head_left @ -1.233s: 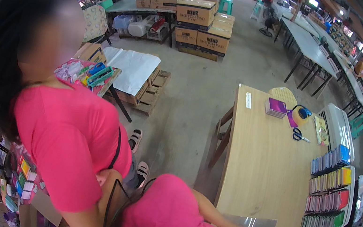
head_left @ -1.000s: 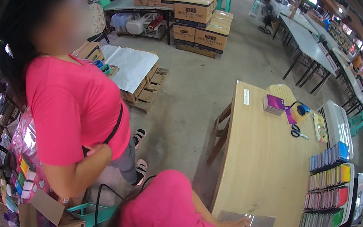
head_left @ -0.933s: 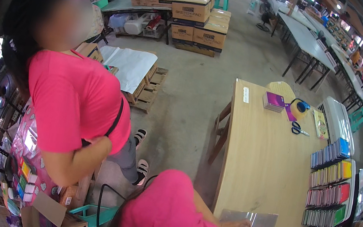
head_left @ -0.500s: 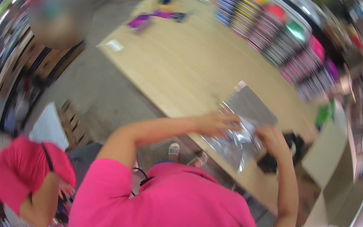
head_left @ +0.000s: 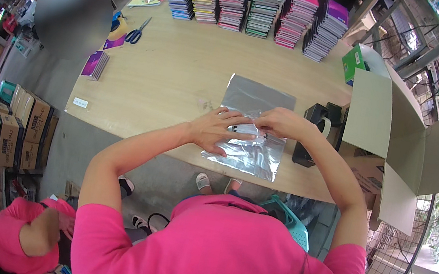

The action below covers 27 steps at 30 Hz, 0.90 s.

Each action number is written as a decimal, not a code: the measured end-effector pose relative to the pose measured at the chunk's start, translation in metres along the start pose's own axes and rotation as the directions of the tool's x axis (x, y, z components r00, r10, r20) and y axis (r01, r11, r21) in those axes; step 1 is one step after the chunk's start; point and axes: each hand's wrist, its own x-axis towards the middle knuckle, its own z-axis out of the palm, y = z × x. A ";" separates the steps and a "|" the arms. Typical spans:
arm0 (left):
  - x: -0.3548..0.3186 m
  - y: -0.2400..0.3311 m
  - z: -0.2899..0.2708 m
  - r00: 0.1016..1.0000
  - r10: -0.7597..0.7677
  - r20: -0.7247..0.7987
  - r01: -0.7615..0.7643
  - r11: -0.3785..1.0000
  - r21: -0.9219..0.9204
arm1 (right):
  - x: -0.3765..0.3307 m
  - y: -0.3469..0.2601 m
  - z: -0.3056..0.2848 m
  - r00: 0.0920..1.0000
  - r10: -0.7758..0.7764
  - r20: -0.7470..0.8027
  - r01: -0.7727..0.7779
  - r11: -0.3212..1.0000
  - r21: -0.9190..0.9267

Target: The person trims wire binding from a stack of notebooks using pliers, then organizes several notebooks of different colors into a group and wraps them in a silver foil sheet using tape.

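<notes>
A clear, shiny plastic bag (head_left: 253, 162) lies flat on the wooden table in front of me. My left hand (head_left: 218, 128) rests on its left side with the fingers spread. At the bag's middle, the fingertips of my right hand (head_left: 285, 123) are pinched together on the plastic. A small white patch shows between my hands, partly covered by the fingers; I cannot make out what it is. Just right of the bag stands a black tape dispenser (head_left: 305, 145) with a pale roll.
Notebook stacks (head_left: 264, 6) in several colours line the far edge. Scissors (head_left: 137, 32) and a small purple notebook stack (head_left: 94, 65) lie left. An open cardboard box (head_left: 369, 115) stands right, near a green box (head_left: 353, 63). Another person (head_left: 26, 232) is at lower left.
The view has turned and sharpened, so the table sits straighter. My left fingers, earlier lifted and curled over the bag, now lie spread on it. My right hand has come closer to the left.
</notes>
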 end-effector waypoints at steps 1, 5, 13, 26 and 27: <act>0.001 0.002 -0.001 1.000 -0.003 -0.014 0.003 1.000 0.000 | 0.003 -0.004 -0.003 0.999 0.021 0.050 -0.019 0.999 -0.044; 0.001 0.004 0.003 0.999 -0.018 -0.033 0.019 0.999 0.029 | 0.012 -0.010 0.000 0.991 -0.078 -0.110 0.060 0.986 -0.158; 0.000 -0.001 0.016 0.996 -0.033 -0.079 0.020 0.988 -0.154 | 0.029 0.004 0.028 0.922 -0.186 -0.341 0.210 0.977 0.034; -0.008 0.037 0.024 0.667 -0.443 -0.599 0.299 0.896 -0.329 | 0.008 0.018 0.096 0.765 0.397 -0.507 0.002 0.787 0.618; -0.009 0.035 0.030 0.735 -0.385 -0.559 0.323 0.923 -0.211 | 0.010 0.020 0.096 0.763 0.377 -0.525 0.019 0.799 0.601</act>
